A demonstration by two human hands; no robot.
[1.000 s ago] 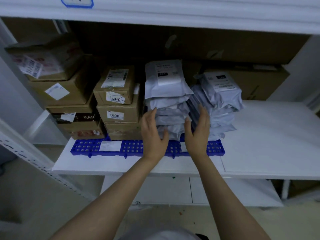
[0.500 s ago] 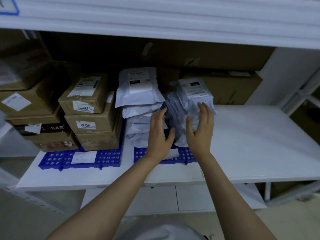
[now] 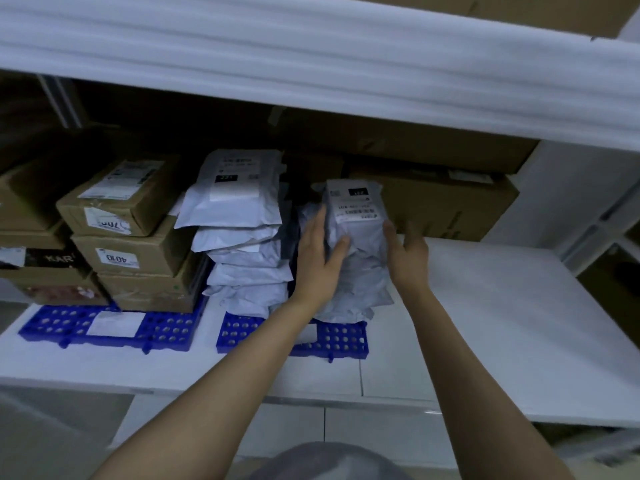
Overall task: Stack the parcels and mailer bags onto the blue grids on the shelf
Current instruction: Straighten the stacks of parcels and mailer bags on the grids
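Note:
Two stacks of grey mailer bags stand on the right blue grid (image 3: 341, 341). The left stack (image 3: 242, 237) is tall and fairly even. The right stack (image 3: 356, 258) leans a little, with a labelled bag on top. My left hand (image 3: 317, 261) presses flat against the right stack's left side, thumb on its front. My right hand (image 3: 407, 254) touches its right side, fingers spread. Cardboard parcels (image 3: 131, 237) are stacked on the left blue grid (image 3: 104, 327).
A large brown carton (image 3: 446, 206) lies behind the bags at the back of the white shelf (image 3: 502, 323). The upper shelf's white edge (image 3: 311, 64) hangs low overhead. More boxes (image 3: 31, 237) stand at far left.
Both hands have moved right from the left stack and closed in on the right stack of bags, squaring it upright. The camera has shifted right and closer.

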